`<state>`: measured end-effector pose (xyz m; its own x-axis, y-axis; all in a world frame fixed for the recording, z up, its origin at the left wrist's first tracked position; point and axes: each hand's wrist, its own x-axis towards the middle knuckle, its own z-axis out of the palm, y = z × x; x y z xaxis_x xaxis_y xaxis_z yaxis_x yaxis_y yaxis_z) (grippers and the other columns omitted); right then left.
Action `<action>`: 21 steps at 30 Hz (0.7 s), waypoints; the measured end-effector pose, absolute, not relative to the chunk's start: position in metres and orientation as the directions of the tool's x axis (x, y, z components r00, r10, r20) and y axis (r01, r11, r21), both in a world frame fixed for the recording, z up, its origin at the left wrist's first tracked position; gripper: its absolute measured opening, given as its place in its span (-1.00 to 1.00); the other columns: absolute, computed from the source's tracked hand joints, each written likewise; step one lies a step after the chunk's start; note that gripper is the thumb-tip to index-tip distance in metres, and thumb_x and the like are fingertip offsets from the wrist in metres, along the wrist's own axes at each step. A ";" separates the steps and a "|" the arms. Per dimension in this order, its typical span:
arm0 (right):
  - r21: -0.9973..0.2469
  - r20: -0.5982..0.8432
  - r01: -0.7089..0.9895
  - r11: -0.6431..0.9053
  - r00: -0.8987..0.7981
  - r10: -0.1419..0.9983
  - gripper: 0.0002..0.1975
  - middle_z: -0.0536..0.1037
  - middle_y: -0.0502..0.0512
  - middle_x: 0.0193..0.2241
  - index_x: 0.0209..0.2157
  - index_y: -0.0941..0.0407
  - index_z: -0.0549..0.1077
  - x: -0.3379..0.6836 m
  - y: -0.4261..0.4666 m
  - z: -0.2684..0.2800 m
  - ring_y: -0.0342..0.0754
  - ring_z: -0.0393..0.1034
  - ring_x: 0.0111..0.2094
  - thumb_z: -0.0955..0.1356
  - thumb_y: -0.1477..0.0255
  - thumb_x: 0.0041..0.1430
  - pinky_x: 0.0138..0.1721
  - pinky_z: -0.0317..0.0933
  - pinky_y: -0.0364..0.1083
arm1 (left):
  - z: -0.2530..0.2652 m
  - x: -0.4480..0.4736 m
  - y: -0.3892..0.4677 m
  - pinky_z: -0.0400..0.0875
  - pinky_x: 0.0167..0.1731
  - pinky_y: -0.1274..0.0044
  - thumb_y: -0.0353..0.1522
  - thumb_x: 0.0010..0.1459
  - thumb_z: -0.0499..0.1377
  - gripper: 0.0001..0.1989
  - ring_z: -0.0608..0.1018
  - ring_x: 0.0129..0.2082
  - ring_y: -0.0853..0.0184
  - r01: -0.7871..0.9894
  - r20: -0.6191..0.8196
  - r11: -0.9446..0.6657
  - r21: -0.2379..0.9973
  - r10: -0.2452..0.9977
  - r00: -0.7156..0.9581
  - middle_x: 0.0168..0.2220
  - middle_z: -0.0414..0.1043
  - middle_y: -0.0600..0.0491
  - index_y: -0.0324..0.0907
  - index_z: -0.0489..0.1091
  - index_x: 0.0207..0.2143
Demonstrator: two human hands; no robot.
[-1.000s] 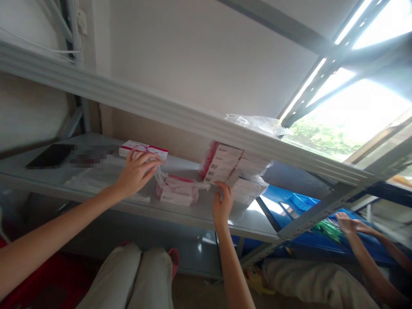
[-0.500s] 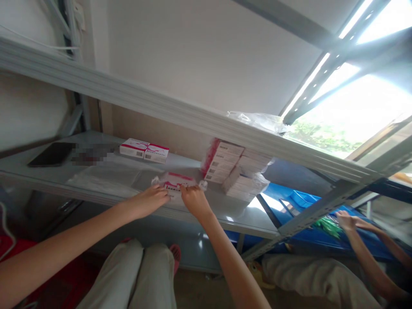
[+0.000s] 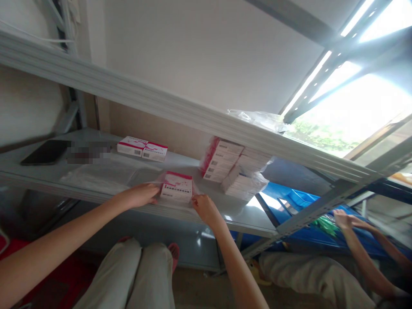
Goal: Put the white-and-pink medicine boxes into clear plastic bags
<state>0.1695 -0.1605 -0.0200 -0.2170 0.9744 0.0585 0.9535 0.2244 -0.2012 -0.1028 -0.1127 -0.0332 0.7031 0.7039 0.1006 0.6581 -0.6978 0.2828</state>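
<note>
A white and pink box in clear plastic wrap [image 3: 177,187] stands near the front edge of a grey metal shelf [image 3: 135,171]. My left hand [image 3: 141,194] grips the wrap at the box's left side. My right hand [image 3: 204,207] pinches the wrap at its right side. Two more pink and white boxes [image 3: 142,148] lie side by side further back on the shelf. A wrapped stack of the same boxes [image 3: 222,161] leans against a second stack [image 3: 244,182] to the right.
A dark phone [image 3: 45,152] lies at the shelf's left end, and flat clear plastic [image 3: 96,174] covers the shelf beside it. An upper shelf beam [image 3: 161,107] crosses overhead. Another person's hand [image 3: 341,219] reaches into a blue bin [image 3: 299,199] at the right. My knees [image 3: 135,274] are below.
My left hand left the two back boxes and came forward; my right hand left the stack. Both hands now hold the wrapped box, which has been stood up and spread between them.
</note>
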 end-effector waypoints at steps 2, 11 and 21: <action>-0.297 0.138 0.922 0.249 -0.216 0.967 -0.71 0.61 0.19 -0.31 -0.23 0.17 0.55 0.175 -0.151 -0.030 -0.02 0.52 -0.28 0.24 0.64 0.13 -0.26 0.27 -0.16 | -0.035 -0.102 -0.110 0.37 -0.06 0.41 -0.43 0.02 0.21 -0.58 0.47 0.00 0.14 0.601 0.237 -0.712 0.363 0.695 0.679 -0.01 0.39 -0.15 -0.20 0.26 -0.04; -0.560 0.448 0.750 0.351 -0.082 0.890 -0.71 0.55 0.18 -0.20 -0.18 0.17 0.52 0.177 -0.117 -0.054 -0.05 0.46 -0.23 0.26 0.60 0.09 -0.14 0.33 -0.07 | -0.049 -0.077 -0.092 0.12 0.19 0.24 -0.43 0.01 0.27 -0.29 0.13 0.28 0.09 0.502 0.403 -0.755 0.421 0.652 0.643 0.26 0.05 -0.26 -0.16 0.06 0.20; -0.773 0.395 0.471 0.426 -0.170 0.903 -0.37 0.41 0.22 0.08 0.10 0.11 0.35 0.173 -0.083 -0.068 0.04 0.32 0.08 0.45 0.32 -0.06 0.10 0.20 0.05 | -0.045 -0.069 -0.051 0.21 0.11 0.30 -0.11 -0.10 0.33 -0.17 0.30 0.17 0.01 0.519 0.289 -0.681 0.516 0.709 0.643 0.18 0.23 -0.26 -0.24 0.18 0.17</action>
<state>0.1728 -0.0831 -0.0677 -0.1700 0.9030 0.3946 0.4707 0.4262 -0.7726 -0.0688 -0.0513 -0.0451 0.6430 0.7093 0.2889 0.5192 -0.6810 0.5163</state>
